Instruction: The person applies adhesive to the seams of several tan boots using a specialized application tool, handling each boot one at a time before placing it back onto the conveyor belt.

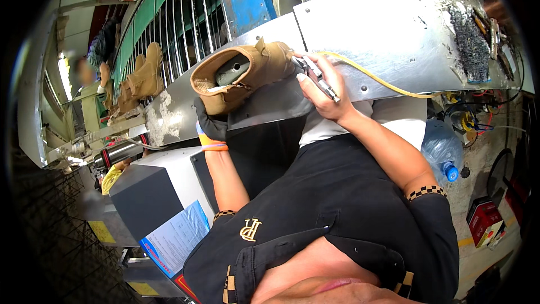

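Observation:
A tan ankle boot lies on its side over the metal bench edge, its opening toward the left. A grey-green last with a round hole sits inside it. My left hand, in a black glove with an orange and purple band at the wrist, grips the boot's near side by the opening; its fingers are partly hidden. At the boot's toe end, my bare right hand is closed around a silver metal hand tool. The tool's tip is at the toe; I cannot tell whether it touches.
A yellow hose runs along the metal bench from near my right hand. Small tools and a dark bristly pad lie at the right end. More tan boots stand left by a barred rack. A water bottle stands below.

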Tool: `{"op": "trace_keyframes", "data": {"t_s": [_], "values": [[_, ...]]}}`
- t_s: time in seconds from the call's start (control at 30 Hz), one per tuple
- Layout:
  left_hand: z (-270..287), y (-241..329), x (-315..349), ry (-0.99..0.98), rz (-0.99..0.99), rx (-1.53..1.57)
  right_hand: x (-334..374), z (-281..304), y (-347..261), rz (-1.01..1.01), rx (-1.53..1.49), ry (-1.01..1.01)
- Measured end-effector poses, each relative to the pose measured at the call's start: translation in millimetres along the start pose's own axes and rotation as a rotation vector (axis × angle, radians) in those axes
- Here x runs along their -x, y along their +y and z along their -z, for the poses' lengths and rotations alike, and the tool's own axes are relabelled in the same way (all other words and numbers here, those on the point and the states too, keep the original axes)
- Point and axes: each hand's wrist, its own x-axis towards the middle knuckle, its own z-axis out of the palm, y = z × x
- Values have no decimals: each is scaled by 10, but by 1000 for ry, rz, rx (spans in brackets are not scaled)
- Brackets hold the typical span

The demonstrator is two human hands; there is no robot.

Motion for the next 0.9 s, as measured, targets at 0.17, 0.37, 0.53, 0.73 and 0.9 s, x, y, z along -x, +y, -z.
{"op": "trace_keyframes", "data": {"t_s": [0.17,0.37,0.53,0.73,0.9], "values": [[217,-112,260,118,22,-34,70,129,-187,-52,95,-129],[-20,-71,391,171,-33,-72,-153,425,-213,85,272,-151],[-22,-52,343,161,-31,-76,-694,202,-79,132,268,-190],[-24,-73,362,167,-20,-91,-807,105,42,301,306,-310],[29,-113,366,192,-51,-96,-475,442,-344,-165,118,-348]]}}
